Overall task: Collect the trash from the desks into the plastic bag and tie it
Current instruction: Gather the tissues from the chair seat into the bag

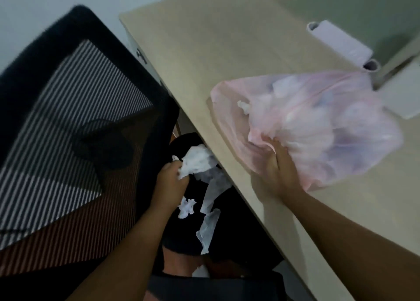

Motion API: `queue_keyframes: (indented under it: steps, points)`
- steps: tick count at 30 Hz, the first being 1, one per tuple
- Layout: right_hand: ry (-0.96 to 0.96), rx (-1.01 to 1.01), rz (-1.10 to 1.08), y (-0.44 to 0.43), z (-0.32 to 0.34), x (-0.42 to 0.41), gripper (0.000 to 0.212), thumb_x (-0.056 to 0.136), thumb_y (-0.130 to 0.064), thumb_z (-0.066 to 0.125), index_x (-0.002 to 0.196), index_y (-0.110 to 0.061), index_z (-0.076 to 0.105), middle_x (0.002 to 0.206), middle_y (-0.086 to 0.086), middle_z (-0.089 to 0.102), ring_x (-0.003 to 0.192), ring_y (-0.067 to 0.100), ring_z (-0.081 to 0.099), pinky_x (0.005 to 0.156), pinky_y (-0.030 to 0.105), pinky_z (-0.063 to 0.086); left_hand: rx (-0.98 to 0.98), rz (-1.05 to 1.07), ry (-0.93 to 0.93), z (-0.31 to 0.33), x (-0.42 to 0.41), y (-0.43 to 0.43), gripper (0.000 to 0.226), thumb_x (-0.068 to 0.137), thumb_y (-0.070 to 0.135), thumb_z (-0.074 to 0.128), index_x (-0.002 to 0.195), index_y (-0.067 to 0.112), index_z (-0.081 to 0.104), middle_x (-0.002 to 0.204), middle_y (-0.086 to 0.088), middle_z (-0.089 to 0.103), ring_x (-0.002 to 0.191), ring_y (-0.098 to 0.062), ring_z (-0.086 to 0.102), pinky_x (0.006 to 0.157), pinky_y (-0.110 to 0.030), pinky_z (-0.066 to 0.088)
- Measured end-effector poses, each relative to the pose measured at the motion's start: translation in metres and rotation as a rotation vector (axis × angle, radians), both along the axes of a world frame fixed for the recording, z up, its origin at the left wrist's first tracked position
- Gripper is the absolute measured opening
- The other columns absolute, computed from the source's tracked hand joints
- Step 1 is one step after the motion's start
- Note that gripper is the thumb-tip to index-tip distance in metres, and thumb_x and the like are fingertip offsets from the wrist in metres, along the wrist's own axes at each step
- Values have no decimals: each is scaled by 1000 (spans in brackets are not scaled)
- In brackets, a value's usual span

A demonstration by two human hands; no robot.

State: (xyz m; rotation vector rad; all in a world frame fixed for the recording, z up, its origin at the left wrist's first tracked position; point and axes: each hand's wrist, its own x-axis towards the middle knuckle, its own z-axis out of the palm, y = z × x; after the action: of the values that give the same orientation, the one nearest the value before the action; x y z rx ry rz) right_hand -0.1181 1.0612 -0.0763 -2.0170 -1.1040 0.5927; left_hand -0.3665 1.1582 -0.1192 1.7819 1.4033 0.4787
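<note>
1. Head view: the pink plastic bag is lying on the desk, long axis running 8 to 2 o'clock, open mouth facing 8.
2. The right hand is clamping the bag's lower edge.
3. The left hand is closing round crumpled tissue below the desk edge.
4. More tissue scraps are lying at 6 o'clock; a black mesh chair is crowding the left.
5. A paper roll is sitting at 1 o'clock.

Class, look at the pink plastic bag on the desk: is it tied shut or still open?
Open. The pink plastic bag has a gaping mouth showing paper inside; the right hand grips its rim, with no knot visible.
</note>
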Motion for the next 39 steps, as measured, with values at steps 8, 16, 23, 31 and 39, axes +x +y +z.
queue_keyframes:
  steps: [8, 16, 23, 31, 39]
  points:
    - [411, 179, -292, -28, 89, 32, 46, 104, -42, 31, 126, -18, 62, 121, -9, 64, 114, 8, 56, 96, 22, 41, 273, -173, -85, 106, 47, 4, 7, 84, 2, 68, 87, 5, 63, 86, -10, 57, 72, -20, 56, 61, -17, 40]
    - [20, 311, -393, -52, 137, 65, 40, 104, -35, 28, 106, -17, 63, 89, -13, 61, 81, 3, 55, 72, 13, 38, 369, -611, -29, 125, 171, -3, 25, 86, 5, 67, 111, 6, 65, 100, -5, 54, 90, -25, 55, 70, -25, 35]
    - [31, 343, -363, -55, 139, 70, 41, 104, -39, 26, 107, -22, 62, 94, -12, 64, 86, 4, 58, 77, 20, 43, 182, -766, 196, 118, 207, -8, 65, 80, 46, 76, 139, 28, 55, 149, 1, 46, 136, -20, 39, 110, -38, 37]
    - [-413, 47, 85, -34, 64, 35, 43, 101, -36, 32, 131, -16, 56, 140, 9, 53, 132, 30, 42, 113, 44, 32, 415, -260, 16, 103, 87, -12, 37, 93, 42, 50, 117, 17, 63, 108, 0, 64, 104, -21, 52, 87, -38, 48]
    - [-693, -324, 391, -18, -22, 4, 58, 100, -42, 10, 153, -23, 25, 163, 6, 13, 149, 34, 2, 120, 48, 7, -155, -239, 461, -29, -18, -67, 93, 83, 54, 67, 156, 29, 15, 162, -7, 16, 142, -35, 20, 112, -46, 29]
